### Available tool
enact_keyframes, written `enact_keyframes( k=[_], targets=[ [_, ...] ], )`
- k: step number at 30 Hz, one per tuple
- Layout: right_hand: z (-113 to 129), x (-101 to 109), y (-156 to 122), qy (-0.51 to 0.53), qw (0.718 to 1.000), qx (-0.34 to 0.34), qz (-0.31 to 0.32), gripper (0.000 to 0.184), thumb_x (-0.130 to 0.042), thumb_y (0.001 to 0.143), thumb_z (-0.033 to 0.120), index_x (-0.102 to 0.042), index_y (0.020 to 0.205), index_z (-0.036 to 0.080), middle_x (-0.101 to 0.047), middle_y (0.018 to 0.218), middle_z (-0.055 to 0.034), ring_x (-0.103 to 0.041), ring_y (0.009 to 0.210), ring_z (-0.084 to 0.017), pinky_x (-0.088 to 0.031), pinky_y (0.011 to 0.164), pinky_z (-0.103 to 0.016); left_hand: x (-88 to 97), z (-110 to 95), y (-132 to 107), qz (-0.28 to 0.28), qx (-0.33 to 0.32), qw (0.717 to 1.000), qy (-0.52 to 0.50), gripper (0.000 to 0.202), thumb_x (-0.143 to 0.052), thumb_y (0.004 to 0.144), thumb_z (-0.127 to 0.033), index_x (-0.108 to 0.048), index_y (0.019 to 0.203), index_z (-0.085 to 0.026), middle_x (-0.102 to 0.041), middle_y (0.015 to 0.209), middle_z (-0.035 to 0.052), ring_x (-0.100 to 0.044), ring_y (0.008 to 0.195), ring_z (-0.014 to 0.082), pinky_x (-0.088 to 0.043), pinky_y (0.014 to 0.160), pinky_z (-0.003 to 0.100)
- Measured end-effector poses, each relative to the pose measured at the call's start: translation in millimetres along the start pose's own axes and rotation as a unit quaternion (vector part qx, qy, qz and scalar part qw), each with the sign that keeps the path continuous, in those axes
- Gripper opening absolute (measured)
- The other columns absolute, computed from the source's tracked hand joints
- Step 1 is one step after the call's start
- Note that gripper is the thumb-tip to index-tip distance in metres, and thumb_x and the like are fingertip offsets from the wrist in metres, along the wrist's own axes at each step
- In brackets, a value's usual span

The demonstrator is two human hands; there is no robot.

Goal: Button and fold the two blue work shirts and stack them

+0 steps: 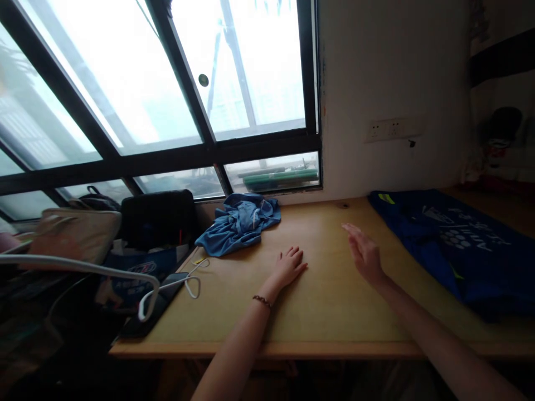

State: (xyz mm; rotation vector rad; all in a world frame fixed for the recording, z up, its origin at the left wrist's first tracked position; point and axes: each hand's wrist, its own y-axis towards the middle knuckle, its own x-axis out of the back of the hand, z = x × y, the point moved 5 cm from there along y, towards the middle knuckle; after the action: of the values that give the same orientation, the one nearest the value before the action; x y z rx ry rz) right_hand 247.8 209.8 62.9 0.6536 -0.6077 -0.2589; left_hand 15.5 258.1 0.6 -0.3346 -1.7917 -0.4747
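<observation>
Left hand (290, 264) is seen at centre of frame, laid palm down on tabletop (330, 312); its fingers are spread a little, nothing gripped; a bracelet (262, 301) is worn at that wrist. Right hand (364, 253) is seen right of centre, turned on edge, palm to frame left; its fingers are held straight & close together, nothing gripped; whether tabletop is touched by it can't be told.

Blue cloth (240, 223) is bunched up just left of centre, nr back edge of tabletop; it is placed up-left of left hand, well apart from it; dark blue garment (460, 250) is spread on tabletop at right of frame, marked w/ white print & small yellow-green patches; it is neared by right hand, w/ bare wood btwn; neither item is touched.

White cable (192, 281) is looped on tabletop left of centre, below cloth; black slab (144, 320) is laid along left edge, lower left; white tube (92, 263) is stretched across far left; beige bag (83, 228) is seen behind it, slightly blurred.

Upper left is filled by window (251, 67), dark-framed, brightly lit; socket panel (390, 128) is mounted on wall, upper right; far right corner is too dim to be read.
</observation>
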Motion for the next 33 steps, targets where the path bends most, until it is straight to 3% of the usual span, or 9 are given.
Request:
enact_keyframes(
  k=[4, 7, 12, 18, 21, 24, 26, 28, 33],
  targets=[
    [-21.8, -34.1, -8.8, -0.023, 0.998, -0.006, 0.060, 0.034, -0.036, 0.084, 0.037, -0.060, 0.102, 0.021, -0.061, 0.104, -0.0065, -0.054, 0.100, -0.022, -0.040, 0.090, -0.039, 22.3, 23.7, 0.9, -0.108, 0.104, 0.987, 0.060, 0.043, -0.039, 0.083, -0.037, -0.042, 0.122, -0.019, -0.031, 0.136, 0.0102, -0.025, 0.125, 0.0227, -0.020, 0.102, 0.043],
    [-35.2, -42.3, -12.2, -0.021, 0.995, -0.050, 0.083, 0.034, -0.036, 0.084, 0.039, -0.063, 0.093, 0.021, -0.065, 0.094, -0.0064, -0.059, 0.089, -0.022, -0.045, 0.081, -0.036, 49.8, 63.9, -10.9, -0.215, 0.251, 0.934, 0.137, 0.049, -0.042, 0.081, -0.032, -0.034, 0.128, -0.018, -0.018, 0.141, 0.0125, -0.009, 0.129, 0.0288, -0.013, 0.101, 0.052],
    [-24.4, -41.2, -12.7, -0.010, 0.991, -0.045, 0.129, 0.034, -0.037, 0.083, 0.040, -0.065, 0.086, 0.020, -0.067, 0.088, -0.0060, -0.061, 0.083, -0.023, -0.046, 0.075, -0.033, 59.8, 127.1, -25.7, -0.184, 0.361, 0.910, 0.092, 0.039, -0.040, 0.081, -0.032, -0.047, 0.116, -0.016, -0.045, 0.121, 0.0164, -0.041, 0.110, 0.0312, -0.034, 0.087, 0.048],
    [-27.2, -38.2, -10.6, 0.026, 0.989, -0.079, 0.120, 0.033, -0.041, 0.081, 0.044, -0.066, 0.080, 0.021, -0.067, 0.084, -0.0061, -0.062, 0.081, -0.024, -0.048, 0.074, -0.035, 46.0, 87.4, -7.6, -0.162, 0.262, 0.946, -0.102, 0.027, -0.036, 0.084, -0.027, -0.058, 0.091, -0.015, -0.059, 0.091, 0.0107, -0.053, 0.087, 0.0214, -0.040, 0.077, 0.032],
    [-49.6, -39.4, -11.6, 0.133, 0.969, -0.191, 0.081, 0.037, -0.044, 0.078, 0.049, -0.063, 0.081, 0.017, -0.067, 0.078, -0.0071, -0.064, 0.073, -0.022, -0.052, 0.064, -0.033, 28.2, 24.4, -0.4, 0.034, 0.103, 0.916, -0.387, 0.030, -0.050, 0.076, -0.038, -0.058, 0.088, -0.012, -0.060, 0.080, 0.0056, -0.055, 0.075, 0.0170, -0.042, 0.068, 0.028],
    [-72.4, -43.4, -14.6, 0.233, 0.923, -0.303, 0.043, 0.038, -0.049, 0.074, 0.051, -0.058, 0.086, 0.016, -0.066, 0.083, -0.0089, -0.064, 0.063, -0.019, -0.053, 0.052, -0.029, 18.8, -41.1, -28.7, 0.434, -0.047, 0.733, -0.521, 0.055, -0.068, 0.056, -0.047, -0.060, 0.095, -0.010, -0.061, 0.079, 0.0070, -0.058, 0.068, 0.0192, -0.045, 0.063, 0.030],
    [-82.4, -45.6, -16.4, 0.257, 0.902, -0.347, 0.033, 0.037, -0.051, 0.073, 0.050, -0.055, 0.089, 0.017, -0.066, 0.089, -0.0097, -0.064, 0.059, -0.018, -0.052, 0.047, -0.028, 27.0, -56.0, -44.7, 0.537, -0.084, 0.647, -0.535, 0.067, -0.070, 0.052, -0.050, -0.057, 0.105, -0.011, -0.061, 0.088, 0.0104, -0.060, 0.072, 0.0221, -0.046, 0.063, 0.032],
    [-86.4, -47.5, -17.2, 0.244, 0.901, -0.357, 0.040, 0.035, -0.054, 0.071, 0.047, -0.054, 0.092, 0.019, -0.066, 0.090, -0.0092, -0.064, 0.060, -0.019, -0.052, 0.048, -0.028, 33.0, -47.6, -34.7, 0.435, -0.062, 0.694, -0.571, 0.062, -0.064, 0.060, -0.050, -0.054, 0.109, -0.013, -0.060, 0.096, 0.0112, -0.060, 0.074, 0.0199, -0.046, 0.064, 0.031],
    [-75.2, -53.9, -19.6, 0.235, 0.906, -0.330, 0.125, 0.037, -0.068, 0.057, 0.028, -0.056, 0.090, 0.018, -0.068, 0.077, -0.0039, -0.063, 0.075, -0.021, -0.052, 0.065, -0.031, 18.7, 7.7, -1.3, 0.099, 0.065, 0.924, -0.365, 0.028, -0.048, 0.076, -0.037, -0.058, 0.082, -0.011, -0.060, 0.075, 0.0085, -0.056, 0.065, 0.0161, -0.044, 0.062, 0.029]
  ],
)
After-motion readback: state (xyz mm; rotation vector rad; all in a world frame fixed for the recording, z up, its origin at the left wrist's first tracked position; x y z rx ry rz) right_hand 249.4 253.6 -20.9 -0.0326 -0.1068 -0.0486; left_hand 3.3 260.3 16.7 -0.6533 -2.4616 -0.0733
